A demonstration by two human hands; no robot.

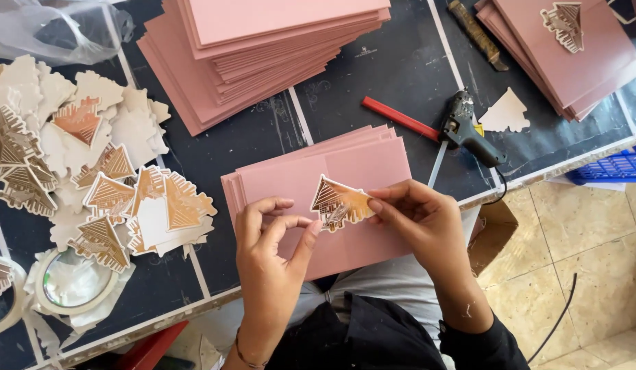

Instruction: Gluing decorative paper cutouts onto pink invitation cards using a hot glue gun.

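A gold and white house-shaped cutout [338, 203] is held between both my hands above a small stack of pink cards [359, 168] at the table's front edge. My right hand [417, 219] pinches the cutout's right side with thumb and fingers. My left hand [270, 240] touches its lower left corner with thumb and fingertip, the other fingers curled.
A heap of similar cutouts [92, 164] lies at the left, beside a tape roll [75, 281]. A tall stack of pink cards [263, 48] sits at the back, another stack with a cutout on top [571, 48] at the right. A glue gun [469, 130] and red pencil [400, 118] lie between.
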